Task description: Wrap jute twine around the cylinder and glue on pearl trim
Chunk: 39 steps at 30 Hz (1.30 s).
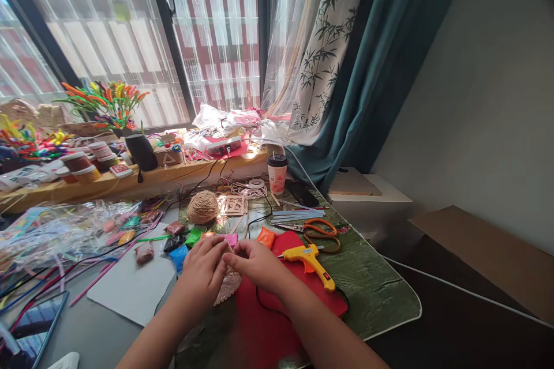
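Note:
My left hand [202, 271] and my right hand [256, 262] meet over the table, fingertips pinched together on a small pale lace-like round piece [229, 285] that lies under them on the red sheet [259, 311]. Both hands curl around it, and most of it is hidden. Small coloured clay packets [179, 253] lie just beyond the left hand. A yellow glue gun [309, 259] rests on the red sheet right of my right hand, its black cord running under my right forearm.
Orange scissors [322, 233], a twine ball [202, 206], a paper cup [277, 173] and wooden stick pieces [234, 204] sit on the green mat [376, 288]. A grey sheet [130, 288], plastic bags and a phone [34, 328] lie left. The windowsill holds jars and colourful flowers.

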Tool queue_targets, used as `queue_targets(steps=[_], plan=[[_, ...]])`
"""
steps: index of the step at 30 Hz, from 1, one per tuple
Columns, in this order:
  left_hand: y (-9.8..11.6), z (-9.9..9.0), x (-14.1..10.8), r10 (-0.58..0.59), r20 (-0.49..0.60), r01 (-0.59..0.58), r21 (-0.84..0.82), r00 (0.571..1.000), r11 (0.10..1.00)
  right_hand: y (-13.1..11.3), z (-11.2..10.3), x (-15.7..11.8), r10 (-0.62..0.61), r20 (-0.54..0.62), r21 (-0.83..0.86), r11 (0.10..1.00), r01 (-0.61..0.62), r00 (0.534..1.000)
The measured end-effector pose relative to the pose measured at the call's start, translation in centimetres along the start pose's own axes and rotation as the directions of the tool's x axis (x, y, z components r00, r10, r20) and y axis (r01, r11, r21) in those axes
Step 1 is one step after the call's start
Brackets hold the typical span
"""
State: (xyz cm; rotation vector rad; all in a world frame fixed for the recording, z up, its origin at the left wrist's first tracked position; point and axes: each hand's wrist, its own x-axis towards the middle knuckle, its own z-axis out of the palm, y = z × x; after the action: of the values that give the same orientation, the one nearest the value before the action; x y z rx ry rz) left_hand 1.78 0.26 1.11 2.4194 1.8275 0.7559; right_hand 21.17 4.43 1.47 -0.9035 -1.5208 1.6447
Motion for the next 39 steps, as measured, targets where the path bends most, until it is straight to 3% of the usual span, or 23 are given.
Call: queue_targets(steps=[3,11,21,30,39], plan=[[0.3,-0.2,0.1,-0.005,0.003,0.005,0.003,1.0,1.0,0.4,0.0,1.4,0.014,0.061,0.138,0.99,-0.022,0.998],[0.3,-0.6,-0.3,-0.047,0.054,0.048,-0.025,0.997,0.999,2.8,-2.0,1.0,0.076,0.01,0.314,0.946,-0.075,0.997],[-0.3,-1.4,-1.9,-0.052,0.028,0.054,-0.077,0.998,0.996,3.9,-1.7,1.2,0.121,0.113,0.154,0.979,-0.137,0.986],[-0.5,-1.0,-2.5,-0.07,-0.016,0.068,-0.084,0.997,0.994,3.7,-1.4,0.5,0.055,0.026,0.007,0.998,-0.055,0.998],[-0.6,-0.7,-2.3,-0.075,-0.051,0.07,-0.081,0.996,0.994,4.8,-1.2,1.0,0.101,0.093,0.002,0.995,-0.102,0.991]])
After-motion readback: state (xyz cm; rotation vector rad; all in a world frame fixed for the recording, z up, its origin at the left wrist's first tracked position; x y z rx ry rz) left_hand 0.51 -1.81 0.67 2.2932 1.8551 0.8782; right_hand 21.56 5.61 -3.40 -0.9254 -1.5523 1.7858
